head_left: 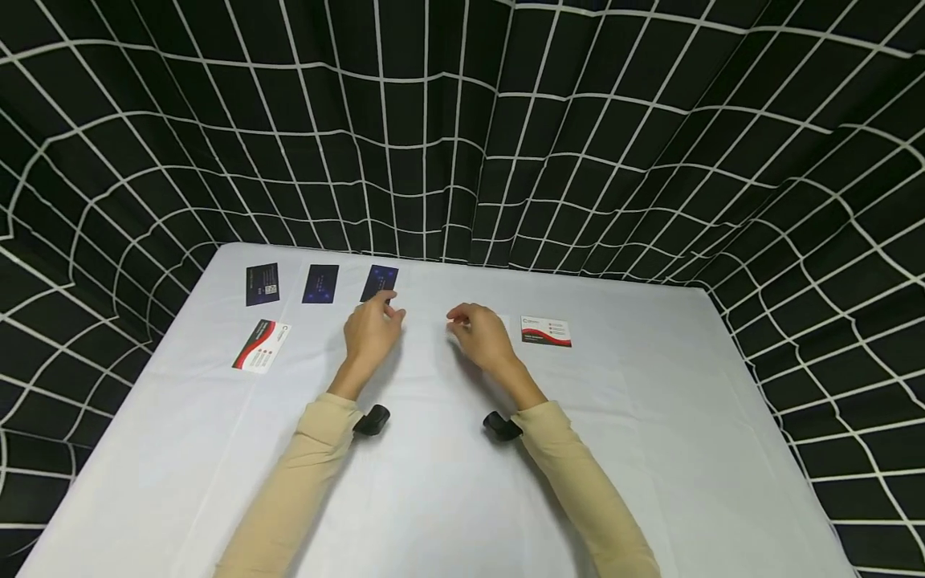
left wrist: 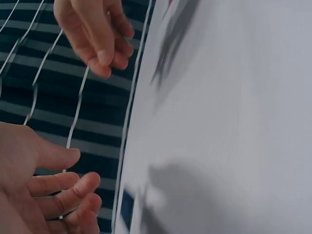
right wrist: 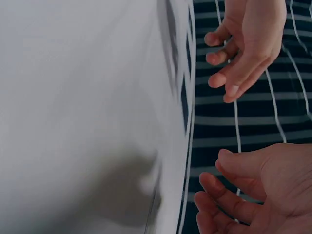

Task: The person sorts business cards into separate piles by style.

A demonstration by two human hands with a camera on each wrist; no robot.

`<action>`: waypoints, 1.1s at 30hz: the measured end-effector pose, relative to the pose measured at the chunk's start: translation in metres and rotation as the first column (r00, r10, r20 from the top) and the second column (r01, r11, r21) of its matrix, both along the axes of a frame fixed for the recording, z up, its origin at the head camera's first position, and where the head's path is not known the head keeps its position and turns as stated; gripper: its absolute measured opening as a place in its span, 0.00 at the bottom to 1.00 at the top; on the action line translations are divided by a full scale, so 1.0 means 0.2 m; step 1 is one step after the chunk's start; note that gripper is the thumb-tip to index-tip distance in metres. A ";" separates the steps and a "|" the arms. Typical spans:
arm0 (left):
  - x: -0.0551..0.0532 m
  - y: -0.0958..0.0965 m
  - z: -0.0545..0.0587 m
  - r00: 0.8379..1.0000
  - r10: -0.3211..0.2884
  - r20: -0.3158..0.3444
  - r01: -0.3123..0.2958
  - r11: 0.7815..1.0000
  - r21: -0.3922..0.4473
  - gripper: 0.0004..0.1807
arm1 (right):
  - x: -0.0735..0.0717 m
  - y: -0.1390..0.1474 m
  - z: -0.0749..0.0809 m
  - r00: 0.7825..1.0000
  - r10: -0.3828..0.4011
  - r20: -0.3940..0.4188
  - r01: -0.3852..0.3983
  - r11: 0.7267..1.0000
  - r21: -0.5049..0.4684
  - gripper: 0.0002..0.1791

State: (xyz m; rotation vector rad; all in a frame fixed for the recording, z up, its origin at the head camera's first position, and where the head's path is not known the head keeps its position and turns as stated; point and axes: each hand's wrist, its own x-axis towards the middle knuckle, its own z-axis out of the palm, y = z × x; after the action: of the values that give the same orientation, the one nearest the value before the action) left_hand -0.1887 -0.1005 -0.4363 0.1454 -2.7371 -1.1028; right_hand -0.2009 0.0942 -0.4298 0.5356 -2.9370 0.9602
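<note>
My left hand [head_left: 372, 329] hovers over the white table with its fingers loosely bent and nothing in them. Its fingertips overlap the lower edge of a dark blue business card [head_left: 380, 279] in the head view. Opposite it, my right hand [head_left: 482, 335] is also raised above the cloth, fingers relaxed and holding nothing. To its right lies a white business card [head_left: 546, 331] with a red and black wave. Both wrist views show a gap between the thumb and fingers of the left hand [left wrist: 48, 185] and the right hand [right wrist: 243, 190].
At the table's left lie a black card [head_left: 262, 284] with a QR code, another dark blue card [head_left: 321, 284] and a tilted white-and-red card [head_left: 261, 347]. A black curtain [head_left: 462, 120] with white grid lines surrounds the white-covered table [head_left: 650, 449].
</note>
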 end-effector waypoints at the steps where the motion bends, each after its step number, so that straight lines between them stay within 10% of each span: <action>1: 0.01 -0.06 0.00 1.000 0.024 -0.004 -0.024 1.000 -0.008 0.21 | 0.00 -0.05 0.00 1.000 0.022 0.003 -0.022 1.000 0.006 0.09; 8: 0.12 -0.46 0.02 0.981 0.193 -0.035 -0.195 0.976 -0.092 0.26 | -0.01 -0.44 -0.03 0.985 0.149 0.082 -0.153 0.988 0.034 0.13; 13: 0.22 -0.64 0.00 0.956 0.251 0.150 -0.220 0.956 -0.195 0.34 | -0.01 -0.69 -0.07 0.967 0.213 0.139 -0.216 0.976 0.014 0.17; 20: 0.29 -0.74 -0.03 0.908 0.317 0.274 -0.227 0.922 -0.315 0.41 | -0.01 -1.00 -0.11 0.959 0.246 0.140 -0.250 0.968 0.007 0.23; 33: 0.26 -0.84 -0.06 0.895 0.361 0.263 -0.295 0.920 -0.259 0.35 | -0.03 -1.38 -0.10 0.969 0.203 0.139 -0.235 0.929 0.284 0.39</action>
State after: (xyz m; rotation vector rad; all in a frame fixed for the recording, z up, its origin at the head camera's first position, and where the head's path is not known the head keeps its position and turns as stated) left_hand -0.1364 -0.2676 -0.4478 0.7818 -2.9179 -0.7387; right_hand -0.2059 -0.1822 -0.4505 0.8646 -3.1938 0.5687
